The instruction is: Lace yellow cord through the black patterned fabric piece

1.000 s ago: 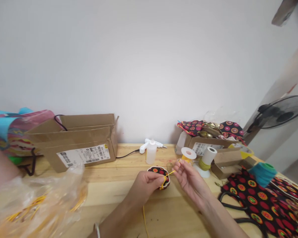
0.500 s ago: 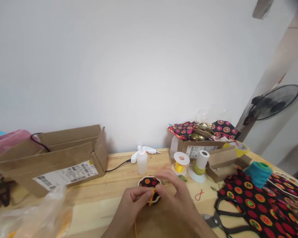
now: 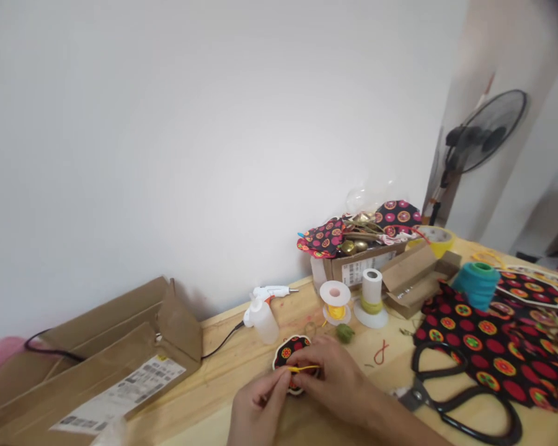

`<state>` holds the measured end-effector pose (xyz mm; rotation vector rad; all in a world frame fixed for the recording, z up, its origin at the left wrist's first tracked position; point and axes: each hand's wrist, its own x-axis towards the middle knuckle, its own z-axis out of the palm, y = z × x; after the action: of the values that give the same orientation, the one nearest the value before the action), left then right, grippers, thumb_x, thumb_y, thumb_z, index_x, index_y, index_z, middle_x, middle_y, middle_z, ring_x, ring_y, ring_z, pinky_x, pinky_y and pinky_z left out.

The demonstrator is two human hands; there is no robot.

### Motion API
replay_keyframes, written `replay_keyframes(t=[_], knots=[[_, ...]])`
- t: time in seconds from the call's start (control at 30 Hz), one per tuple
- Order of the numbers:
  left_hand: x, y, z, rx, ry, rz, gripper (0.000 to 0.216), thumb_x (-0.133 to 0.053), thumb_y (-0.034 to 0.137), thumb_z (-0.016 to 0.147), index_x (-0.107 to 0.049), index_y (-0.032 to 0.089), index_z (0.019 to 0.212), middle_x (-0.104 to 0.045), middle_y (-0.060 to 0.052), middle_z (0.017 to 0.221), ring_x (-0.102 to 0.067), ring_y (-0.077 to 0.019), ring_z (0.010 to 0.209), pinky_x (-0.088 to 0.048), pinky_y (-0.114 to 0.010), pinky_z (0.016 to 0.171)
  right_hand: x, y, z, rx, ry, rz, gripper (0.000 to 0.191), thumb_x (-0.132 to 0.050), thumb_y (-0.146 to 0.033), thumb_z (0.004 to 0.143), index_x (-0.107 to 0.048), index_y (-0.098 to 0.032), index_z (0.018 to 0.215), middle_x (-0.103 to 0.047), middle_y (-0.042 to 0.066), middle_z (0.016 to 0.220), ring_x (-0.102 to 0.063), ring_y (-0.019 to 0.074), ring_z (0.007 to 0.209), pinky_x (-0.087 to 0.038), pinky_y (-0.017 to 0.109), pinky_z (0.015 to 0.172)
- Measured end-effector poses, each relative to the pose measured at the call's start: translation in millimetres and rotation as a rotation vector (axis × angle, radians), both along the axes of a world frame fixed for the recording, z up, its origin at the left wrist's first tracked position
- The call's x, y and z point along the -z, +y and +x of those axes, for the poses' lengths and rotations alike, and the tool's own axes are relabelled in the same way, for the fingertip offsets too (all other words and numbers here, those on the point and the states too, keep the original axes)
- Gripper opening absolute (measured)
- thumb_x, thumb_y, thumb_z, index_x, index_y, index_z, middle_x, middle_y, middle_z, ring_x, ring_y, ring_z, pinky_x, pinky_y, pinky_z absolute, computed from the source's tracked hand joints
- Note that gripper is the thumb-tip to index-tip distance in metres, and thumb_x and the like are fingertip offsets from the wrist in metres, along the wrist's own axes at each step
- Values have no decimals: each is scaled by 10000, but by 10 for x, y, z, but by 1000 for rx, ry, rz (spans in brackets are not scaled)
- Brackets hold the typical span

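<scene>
Between my hands runs a short length of yellow cord. My left hand pinches one end of it between thumb and fingertip. The fingers of my right hand close on the cord from the other side. Right behind and below them is a small black patterned fabric piece with a pale scalloped edge, partly covered by my fingers. Whether my fingertips also touch this piece, I cannot tell.
Behind stand a white bottle, a glue gun, a yellow cord spool and a green cord spool. Black scissors and patterned fabric lie right. Cardboard boxes stand left and back right.
The view has turned and tilted, so the scene sits differently. The yellow cord, bunched upright between my fingers before, now stretches sideways between my two hands.
</scene>
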<state>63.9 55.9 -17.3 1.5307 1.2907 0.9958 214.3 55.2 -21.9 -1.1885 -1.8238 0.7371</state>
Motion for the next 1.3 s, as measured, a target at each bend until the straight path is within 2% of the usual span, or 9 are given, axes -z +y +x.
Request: replay_keyframes(t=[0.17,0.23,0.33,0.47,0.6,0.77,0.93,1.1,1.3], knots=[[-117,101,-33,139,153,176,171,-577,291,664,-703,188,717,-607,-83,863,-545,-214,843,-434,-277,746,-35,25,38,-18,-111,94,108,-569,-296,698,-646,-221,692,-593,-10,585,-469,136,620,-286,231,570],[-96,139,-52,240,149,124,189,-548,293,693,-695,187,749,-624,-69,760,-564,-196,757,-447,-271,693,-10,40,46,-12,-149,118,147,-563,-317,703,-643,-207,648,-572,-14,542,-458,125,588,-280,224,553],[-11,178,-63,288,86,17,211,-541,316,697,-685,173,751,-652,-51,668,-578,-190,676,-455,-264,635,47,69,50,-13,-196,158,252,-493,-291,759,-635,-178,583,-544,-18,489,-435,99,523,-280,207,522],[75,207,-51,300,-20,-29,238,-569,351,664,-681,161,754,-676,-44,658,-586,-192,659,-459,-257,609,77,93,31,25,-209,147,288,-439,-226,777,-624,-142,572,-535,-17,484,-419,76,469,-288,176,468],[105,237,-66,333,-71,-20,248,-591,363,641,-683,153,736,-681,-41,661,-589,-193,660,-456,-254,616,45,76,-6,20,-125,151,199,-450,-178,747,-646,-149,767,-609,3,630,-487,81,546,-340,162,512],[105,254,-90,356,-83,-26,263,-589,374,642,-680,142,728,-677,-33,639,-583,-184,641,-442,-243,600,38,47,-16,8,-87,189,250,-501,-135,679,-637,-175,884,-615,10,674,-502,100,585,-371,174,542],[80,220,-87,405,-93,-22,286,-584,389,641,-677,136,738,-681,-36,662,-591,-202,680,-445,-269,643,71,71,-13,-47,-51,216,244,-511,-280,720,-655,-120,834,-616,26,621,-502,105,568,-380,187,532],[100,229,-112,419,-98,-7,296,-579,388,648,-678,133,759,-687,-40,689,-588,-200,695,-443,-266,647,81,74,-31,-41,-38,206,285,-440,-269,773,-663,-98,722,-619,20,603,-507,86,520,-378,169,487],[106,237,-109,421,-108,-4,274,-571,356,663,-679,134,782,-694,-43,708,-596,-197,681,-441,-282,673,82,32,-38,45,-47,209,243,-465,-255,754,-655,-102,763,-618,27,652,-517,101,577,-388,183,528]])
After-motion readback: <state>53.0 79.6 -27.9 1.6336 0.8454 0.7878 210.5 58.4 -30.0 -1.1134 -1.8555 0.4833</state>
